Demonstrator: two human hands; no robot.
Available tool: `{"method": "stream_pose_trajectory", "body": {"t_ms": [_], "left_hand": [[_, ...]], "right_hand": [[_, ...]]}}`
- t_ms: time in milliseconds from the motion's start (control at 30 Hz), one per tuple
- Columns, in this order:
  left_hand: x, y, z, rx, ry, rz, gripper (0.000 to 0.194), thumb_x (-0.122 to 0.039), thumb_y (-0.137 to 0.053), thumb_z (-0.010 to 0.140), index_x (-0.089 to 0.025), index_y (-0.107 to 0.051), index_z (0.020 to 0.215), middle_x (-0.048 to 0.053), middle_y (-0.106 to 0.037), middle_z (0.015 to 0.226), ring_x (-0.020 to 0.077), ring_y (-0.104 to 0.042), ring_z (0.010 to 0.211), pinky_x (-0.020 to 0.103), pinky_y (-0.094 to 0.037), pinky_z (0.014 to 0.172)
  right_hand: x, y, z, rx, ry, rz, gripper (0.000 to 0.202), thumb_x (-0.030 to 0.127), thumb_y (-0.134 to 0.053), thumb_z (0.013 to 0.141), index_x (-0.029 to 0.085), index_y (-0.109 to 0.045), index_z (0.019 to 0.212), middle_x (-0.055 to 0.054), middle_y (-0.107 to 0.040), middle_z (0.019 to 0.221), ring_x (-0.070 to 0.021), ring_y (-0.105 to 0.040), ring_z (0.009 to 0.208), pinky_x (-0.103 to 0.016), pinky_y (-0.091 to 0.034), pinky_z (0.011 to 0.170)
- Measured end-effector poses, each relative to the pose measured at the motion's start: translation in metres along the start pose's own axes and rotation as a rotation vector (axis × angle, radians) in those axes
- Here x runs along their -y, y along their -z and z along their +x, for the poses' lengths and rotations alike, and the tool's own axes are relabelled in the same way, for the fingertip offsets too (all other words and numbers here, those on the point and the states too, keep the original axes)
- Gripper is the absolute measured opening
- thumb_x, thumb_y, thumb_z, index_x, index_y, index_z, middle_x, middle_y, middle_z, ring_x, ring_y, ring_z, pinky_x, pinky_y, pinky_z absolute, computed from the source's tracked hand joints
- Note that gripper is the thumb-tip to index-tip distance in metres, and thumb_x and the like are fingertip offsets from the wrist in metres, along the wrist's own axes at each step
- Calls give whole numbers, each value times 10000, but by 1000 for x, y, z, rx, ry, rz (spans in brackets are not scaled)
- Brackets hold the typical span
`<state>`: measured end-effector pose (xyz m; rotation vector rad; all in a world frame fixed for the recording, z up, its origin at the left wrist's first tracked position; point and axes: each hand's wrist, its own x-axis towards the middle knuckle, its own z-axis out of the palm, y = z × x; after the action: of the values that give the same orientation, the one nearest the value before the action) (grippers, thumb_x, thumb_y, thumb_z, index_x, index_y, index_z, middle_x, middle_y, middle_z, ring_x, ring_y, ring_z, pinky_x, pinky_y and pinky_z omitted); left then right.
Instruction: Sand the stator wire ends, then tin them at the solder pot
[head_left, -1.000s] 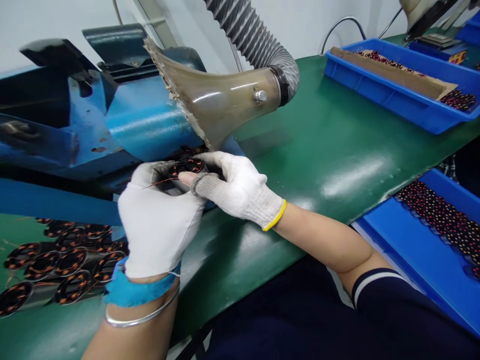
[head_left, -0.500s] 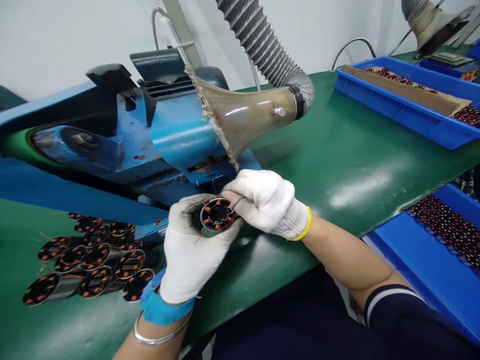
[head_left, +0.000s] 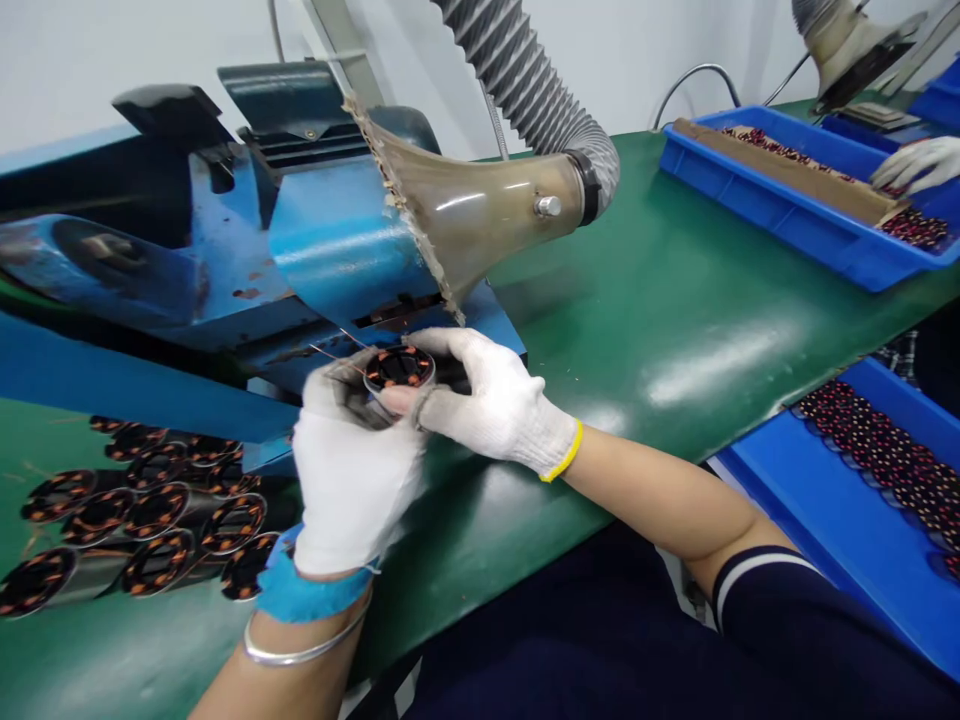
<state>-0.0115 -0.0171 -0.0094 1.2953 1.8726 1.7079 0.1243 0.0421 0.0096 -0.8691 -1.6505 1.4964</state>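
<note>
A round metal motor stator [head_left: 400, 368] with copper windings and a black inner ring is held between both hands, in front of the blue machine [head_left: 349, 235]. My left hand [head_left: 356, 460], in a white glove, wraps round its left and lower side. My right hand [head_left: 487, 395], also gloved, grips its right side, with the thumb across the front and fingers behind. Thin copper wires stick out from the stator to the upper left. The stator's underside is hidden by the gloves.
Several similar stators [head_left: 157, 507] lie stacked at the left. A translucent suction hood [head_left: 487, 205] with a grey hose adjoins the machine. Blue trays [head_left: 780, 220] of small parts stand at the right, where another person's gloved hand reaches in.
The stator has moved up and left, closer to the machine, and its face is tilted more upward. My right fingers now reach behind it. Another person's hand has appeared at the far right.
</note>
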Motion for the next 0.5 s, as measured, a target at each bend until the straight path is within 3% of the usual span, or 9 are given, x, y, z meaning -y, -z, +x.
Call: {"method": "stream_pose_trajectory", "body": {"t_ms": [100, 200, 333, 500], "left_hand": [[-7, -2, 11, -56, 33, 115, 490, -478, -895, 659, -230, -641, 997, 65, -771, 909, 267, -759, 808, 484, -701, 795], [-12, -3, 16, -77, 47, 162, 434, -485, -910, 713, -265, -618, 947, 47, -773, 902, 279, -779, 844, 514, -707, 846], [-17, -6, 16, -61, 37, 102, 376, -444, -918, 749, -328, -604, 920, 35, -818, 976, 304, -817, 981, 527, -716, 909], [-19, -17, 15, -88, -17, 71, 444, -456, -903, 694, -253, -585, 929, 60, -806, 935, 254, -793, 895, 455, -720, 854]], "right_hand": [[-9, -5, 9, -21, 76, 41, 506, 424, -949, 887, 210, -796, 1319, -104, -829, 1351, -306, -797, 1266, -365, -663, 1128], [-12, -4, 15, -27, 164, 52, 341, 428, -900, 948, 238, -804, 1213, -73, -849, 1292, -296, -779, 1303, -341, -631, 1167], [-7, 1, 13, 18, 186, 107, 406, 532, -872, 981, 196, -787, 1192, -98, -843, 1292, -301, -768, 1311, -377, -609, 1212], [-11, 9, 13, 6, 171, 118, 477, 531, -863, 993, 163, -772, 1282, -115, -825, 1354, -276, -754, 1344, -336, -586, 1230]]}}
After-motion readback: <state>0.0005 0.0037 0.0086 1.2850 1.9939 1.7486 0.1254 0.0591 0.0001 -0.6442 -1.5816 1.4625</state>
